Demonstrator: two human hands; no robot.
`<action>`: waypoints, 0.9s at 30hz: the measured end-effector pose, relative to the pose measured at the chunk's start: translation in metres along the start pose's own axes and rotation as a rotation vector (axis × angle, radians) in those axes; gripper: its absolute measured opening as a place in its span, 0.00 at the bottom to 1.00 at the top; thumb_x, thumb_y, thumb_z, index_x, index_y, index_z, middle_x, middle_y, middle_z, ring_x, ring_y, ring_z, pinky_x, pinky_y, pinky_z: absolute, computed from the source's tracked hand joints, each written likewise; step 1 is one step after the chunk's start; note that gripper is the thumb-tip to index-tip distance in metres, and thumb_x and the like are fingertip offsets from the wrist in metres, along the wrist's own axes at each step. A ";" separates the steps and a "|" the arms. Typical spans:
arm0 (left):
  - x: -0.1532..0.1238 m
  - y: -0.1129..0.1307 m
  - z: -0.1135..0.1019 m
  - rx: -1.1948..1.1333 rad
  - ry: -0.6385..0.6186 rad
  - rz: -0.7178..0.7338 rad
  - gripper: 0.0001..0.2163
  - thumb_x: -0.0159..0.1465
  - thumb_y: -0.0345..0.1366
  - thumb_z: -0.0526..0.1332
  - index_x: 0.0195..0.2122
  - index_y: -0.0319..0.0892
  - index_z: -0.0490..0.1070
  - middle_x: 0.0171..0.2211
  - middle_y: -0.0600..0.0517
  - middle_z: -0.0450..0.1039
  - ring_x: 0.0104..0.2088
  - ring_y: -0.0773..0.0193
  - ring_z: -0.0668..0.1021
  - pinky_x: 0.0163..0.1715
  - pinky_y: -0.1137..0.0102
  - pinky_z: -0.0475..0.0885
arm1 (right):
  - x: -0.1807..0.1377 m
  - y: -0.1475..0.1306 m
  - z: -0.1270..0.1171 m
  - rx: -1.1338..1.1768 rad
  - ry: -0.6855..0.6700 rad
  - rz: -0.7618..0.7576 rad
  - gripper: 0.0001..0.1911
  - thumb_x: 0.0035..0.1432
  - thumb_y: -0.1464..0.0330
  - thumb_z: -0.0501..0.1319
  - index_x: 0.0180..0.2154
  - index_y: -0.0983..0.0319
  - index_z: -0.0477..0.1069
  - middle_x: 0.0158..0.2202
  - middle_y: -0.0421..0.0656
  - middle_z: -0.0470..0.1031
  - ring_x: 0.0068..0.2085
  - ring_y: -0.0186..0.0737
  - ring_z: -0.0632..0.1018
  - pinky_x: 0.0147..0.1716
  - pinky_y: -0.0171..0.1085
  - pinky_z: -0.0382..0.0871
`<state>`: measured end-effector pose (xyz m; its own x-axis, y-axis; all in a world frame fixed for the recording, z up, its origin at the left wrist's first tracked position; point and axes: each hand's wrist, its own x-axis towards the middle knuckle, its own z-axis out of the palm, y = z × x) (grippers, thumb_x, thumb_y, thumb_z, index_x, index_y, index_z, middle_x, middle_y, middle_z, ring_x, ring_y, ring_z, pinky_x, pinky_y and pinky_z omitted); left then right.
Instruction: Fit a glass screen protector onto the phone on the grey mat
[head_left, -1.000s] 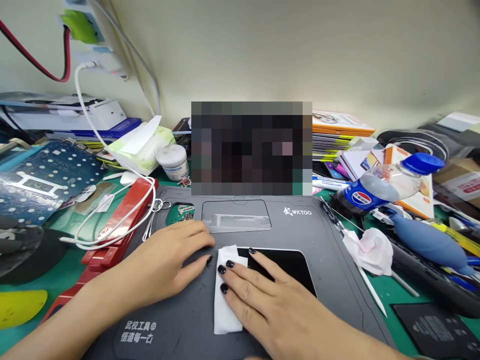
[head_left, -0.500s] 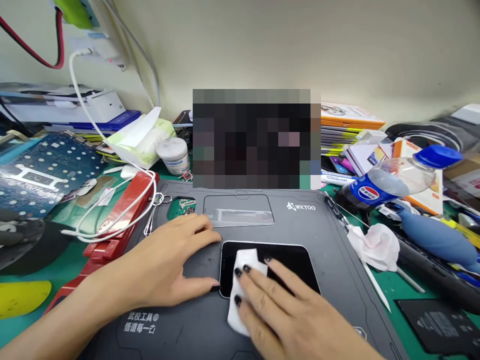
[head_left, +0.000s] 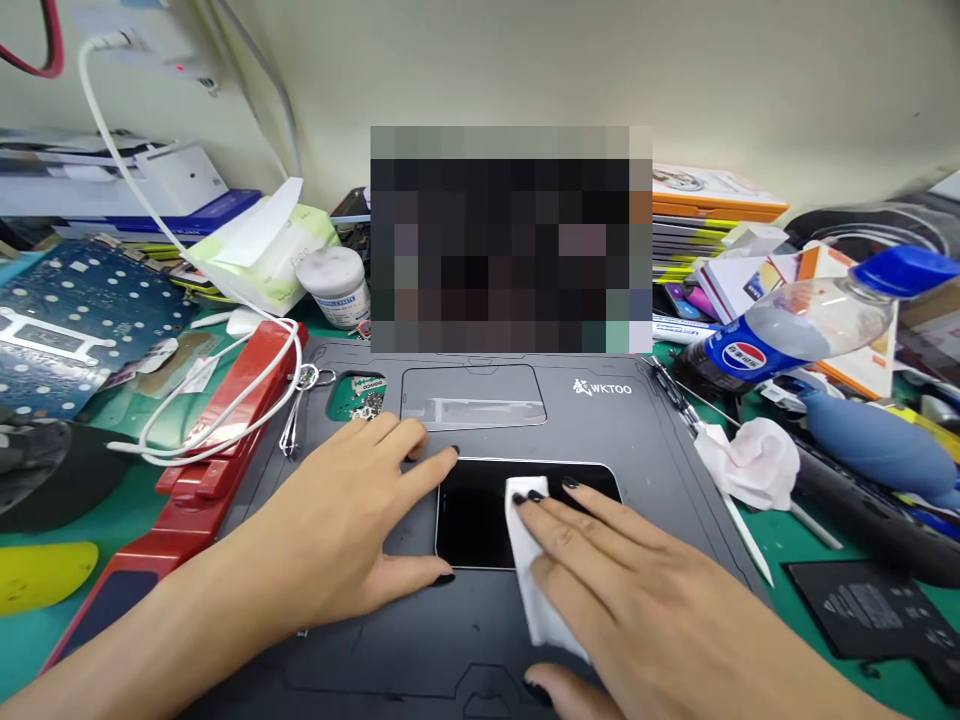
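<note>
My right hand (head_left: 637, 585) lies flat, fingers extended, on a folded white wipe (head_left: 526, 560) crossing the phone (head_left: 474, 518), which stretches left to right; my left hand (head_left: 352, 520), thumb and forefinger spread, frames its left end.
</note>
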<state>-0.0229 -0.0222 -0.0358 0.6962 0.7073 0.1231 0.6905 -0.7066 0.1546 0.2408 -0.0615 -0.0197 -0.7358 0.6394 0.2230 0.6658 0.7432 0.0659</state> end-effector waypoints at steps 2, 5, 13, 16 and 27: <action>0.001 0.000 0.000 -0.007 0.001 0.004 0.29 0.54 0.42 0.76 0.55 0.35 0.74 0.44 0.38 0.73 0.41 0.43 0.78 0.39 0.45 0.79 | -0.002 0.000 0.002 -0.081 0.019 0.045 0.23 0.57 0.50 0.67 0.45 0.61 0.82 0.52 0.47 0.82 0.51 0.46 0.82 0.58 0.40 0.72; 0.000 0.000 0.001 -0.015 0.001 0.004 0.29 0.55 0.42 0.75 0.55 0.35 0.74 0.45 0.38 0.73 0.42 0.42 0.78 0.39 0.44 0.79 | -0.005 -0.005 0.012 -0.154 0.021 0.005 0.29 0.61 0.49 0.62 0.50 0.65 0.80 0.54 0.52 0.81 0.52 0.50 0.80 0.55 0.45 0.73; -0.002 0.001 0.003 -0.008 -0.010 -0.017 0.27 0.57 0.41 0.72 0.56 0.38 0.72 0.45 0.41 0.72 0.42 0.45 0.77 0.41 0.46 0.78 | -0.010 -0.007 0.017 -0.141 -0.031 -0.024 0.38 0.63 0.42 0.55 0.55 0.68 0.77 0.61 0.56 0.75 0.61 0.55 0.74 0.63 0.51 0.66; -0.003 0.002 0.005 0.000 -0.012 -0.026 0.27 0.58 0.41 0.72 0.57 0.39 0.71 0.46 0.41 0.71 0.44 0.45 0.76 0.42 0.46 0.77 | -0.011 -0.005 0.014 -0.107 -0.012 -0.103 0.26 0.65 0.54 0.56 0.53 0.65 0.78 0.58 0.51 0.78 0.59 0.50 0.75 0.62 0.47 0.67; 0.000 0.003 0.000 -0.054 -0.042 -0.036 0.29 0.56 0.40 0.74 0.58 0.37 0.73 0.45 0.40 0.72 0.42 0.44 0.76 0.42 0.43 0.78 | -0.010 -0.004 0.016 -0.050 0.050 -0.080 0.21 0.68 0.61 0.53 0.50 0.64 0.79 0.55 0.47 0.81 0.56 0.45 0.78 0.60 0.44 0.70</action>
<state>-0.0206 -0.0241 -0.0358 0.6793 0.7300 0.0750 0.7047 -0.6774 0.2110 0.2434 -0.0673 -0.0381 -0.7804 0.5671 0.2636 0.6117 0.7798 0.1332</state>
